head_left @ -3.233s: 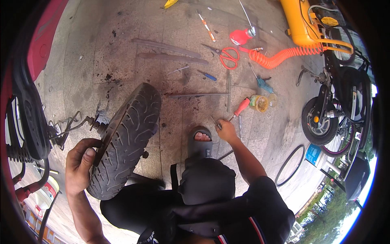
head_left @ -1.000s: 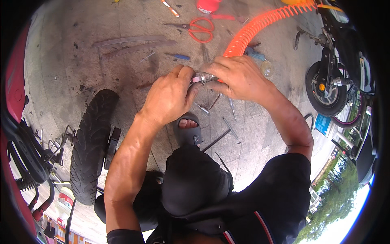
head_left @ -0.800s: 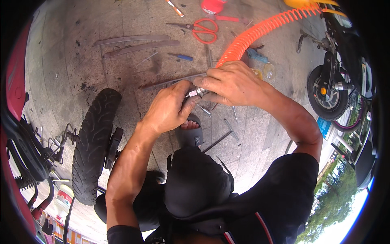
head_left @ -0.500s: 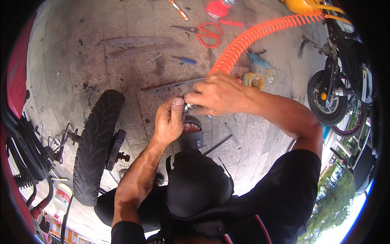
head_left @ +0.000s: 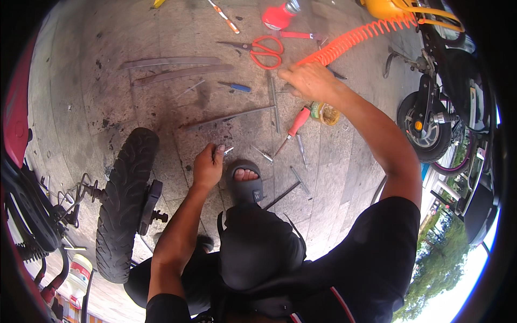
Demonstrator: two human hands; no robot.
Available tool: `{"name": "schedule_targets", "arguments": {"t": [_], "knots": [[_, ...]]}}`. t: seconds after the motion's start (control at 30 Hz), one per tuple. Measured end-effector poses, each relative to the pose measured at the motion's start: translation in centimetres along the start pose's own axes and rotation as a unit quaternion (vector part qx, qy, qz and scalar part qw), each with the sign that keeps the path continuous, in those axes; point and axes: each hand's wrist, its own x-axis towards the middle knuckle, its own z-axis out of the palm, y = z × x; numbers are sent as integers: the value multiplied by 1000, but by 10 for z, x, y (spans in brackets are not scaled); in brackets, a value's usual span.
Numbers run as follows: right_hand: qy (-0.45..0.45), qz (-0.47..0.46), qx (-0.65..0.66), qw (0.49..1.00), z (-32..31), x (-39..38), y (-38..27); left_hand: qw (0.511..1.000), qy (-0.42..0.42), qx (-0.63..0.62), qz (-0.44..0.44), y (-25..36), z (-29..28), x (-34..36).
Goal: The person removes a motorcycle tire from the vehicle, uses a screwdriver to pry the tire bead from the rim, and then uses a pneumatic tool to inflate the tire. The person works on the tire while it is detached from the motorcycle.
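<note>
My left hand (head_left: 208, 166) is closed in a pinch on a small shiny metal piece (head_left: 229, 150), whose kind I cannot make out; it is held beside my sandalled foot (head_left: 246, 182). Farther off to the right, my right hand (head_left: 311, 81) is closed at the near end of an orange coiled air hose (head_left: 353, 44). The hose's tip is hidden under the hand. Just beyond lie scissors with red handles (head_left: 267, 52). A small jar of yellowish stuff (head_left: 327, 114) stands below the right wrist, next to a red-handled screwdriver (head_left: 299, 121).
A black tyre on a wheel (head_left: 128, 207) stands at my left. On the paving lie a blue-handled tool (head_left: 237, 86), two dark flat strips (head_left: 180, 75), a T-handled bar (head_left: 231, 116) and a red bottle (head_left: 278, 17). A parked two-wheeler (head_left: 428, 126) stands at right.
My hands have come apart. The right hand has moved away and to the right with the hose; the left has drawn slightly nearer and left, keeping the small metal piece.
</note>
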Motion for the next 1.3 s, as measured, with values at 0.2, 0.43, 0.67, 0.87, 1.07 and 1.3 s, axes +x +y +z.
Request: {"name": "schedule_targets", "arguments": {"t": [0.2, 0.43, 0.67, 0.87, 1.07, 1.3], "knots": [[120, 183, 35, 975, 12, -50, 102, 986, -60, 150, 40, -36, 16, -20], [-143, 399, -128, 896, 71, -67, 146, 965, -92, 247, -9, -41, 6, -23], [-97, 655, 88, 744, 173, -70, 146, 986, -27, 161, 40, -22, -12, -7], [31, 593, 117, 796, 154, -87, 150, 995, -59, 86, 4, 31, -22, 8], [-27, 397, 199, 895, -11, -133, 72, 981, -59, 55, 175, 124, -37, 5], [20, -6, 181, 983, -92, -92, -64, 908, -3, 219, 357, 201, -26, 14]]}}
